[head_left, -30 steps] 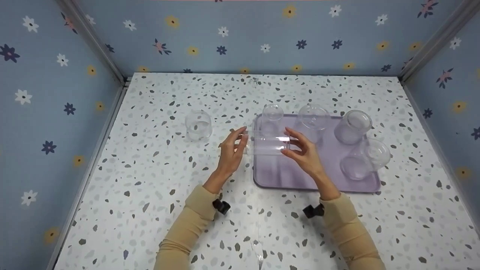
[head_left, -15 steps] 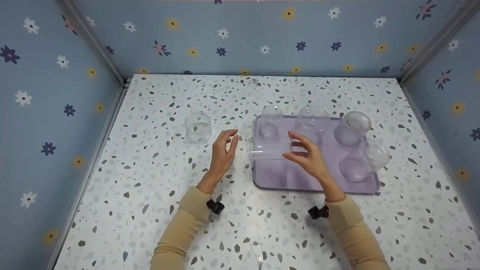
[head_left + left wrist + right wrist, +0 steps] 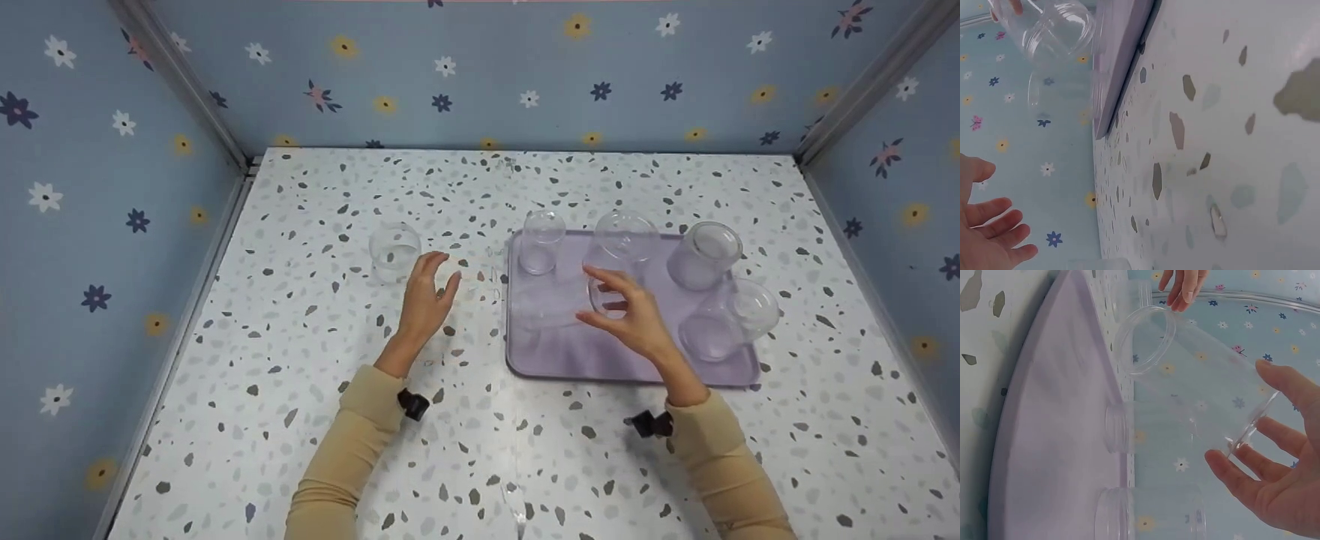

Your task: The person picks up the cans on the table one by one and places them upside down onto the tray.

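Over the lilac tray [image 3: 585, 364], my right hand [image 3: 634, 315] holds a clear cylindrical jar [image 3: 1202, 382] by its closed end, between thumb and fingers. The jar is tilted, its ringed open mouth facing left and down in the head view. Apart from it, my left hand [image 3: 426, 300] is in the air left of the tray, fingers loosely bent and holding nothing. A short clear jar [image 3: 394, 247] stands on the table just beyond the left hand. Its outline is faint.
Several clear vessels stand on the tray: a narrow jar [image 3: 541, 244] at its back left, wider ones [image 3: 628, 236] along the back, and others [image 3: 709, 255] on the right. Patterned blue panels [image 3: 480, 82] border the speckled table [image 3: 330, 420].
My left hand has let go of the jar and moved left. The right hand keeps hold of it, moving slightly right while the jar's mouth tips down toward the tray.
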`<act>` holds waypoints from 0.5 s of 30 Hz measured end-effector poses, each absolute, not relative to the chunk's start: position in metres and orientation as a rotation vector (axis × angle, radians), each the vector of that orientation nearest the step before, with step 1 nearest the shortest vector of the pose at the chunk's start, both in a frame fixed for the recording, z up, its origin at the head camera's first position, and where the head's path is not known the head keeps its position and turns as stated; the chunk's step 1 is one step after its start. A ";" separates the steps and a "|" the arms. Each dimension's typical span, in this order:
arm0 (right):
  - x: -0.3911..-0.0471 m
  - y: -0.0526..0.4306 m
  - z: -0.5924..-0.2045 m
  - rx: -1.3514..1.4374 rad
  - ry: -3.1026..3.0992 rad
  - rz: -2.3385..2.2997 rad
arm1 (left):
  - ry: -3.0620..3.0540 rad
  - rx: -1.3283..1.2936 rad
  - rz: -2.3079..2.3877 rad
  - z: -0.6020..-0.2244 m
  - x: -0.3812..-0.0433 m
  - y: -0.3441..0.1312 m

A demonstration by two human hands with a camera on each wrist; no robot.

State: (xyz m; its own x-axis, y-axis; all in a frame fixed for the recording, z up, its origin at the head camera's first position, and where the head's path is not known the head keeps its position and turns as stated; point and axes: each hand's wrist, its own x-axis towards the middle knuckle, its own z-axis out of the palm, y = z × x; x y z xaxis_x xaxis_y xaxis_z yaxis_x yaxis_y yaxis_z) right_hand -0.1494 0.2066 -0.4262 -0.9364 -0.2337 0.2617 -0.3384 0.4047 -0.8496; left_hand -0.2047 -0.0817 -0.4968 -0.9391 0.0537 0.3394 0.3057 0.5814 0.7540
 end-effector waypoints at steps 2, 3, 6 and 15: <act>-0.150 0.209 -0.428 0.543 -2.566 1.525 | -2.541 -0.287 -1.265 -0.496 -0.207 -0.086; -0.151 0.212 -0.431 0.551 -2.575 1.507 | -2.542 -0.283 -1.257 -0.496 -0.209 -0.088; -0.155 0.220 -0.439 0.558 -2.635 1.432 | -2.554 -0.273 -1.237 -0.494 -0.212 -0.093; -0.155 0.235 -0.439 0.678 -2.725 1.266 | -2.651 -0.254 -1.081 -0.492 -0.220 -0.107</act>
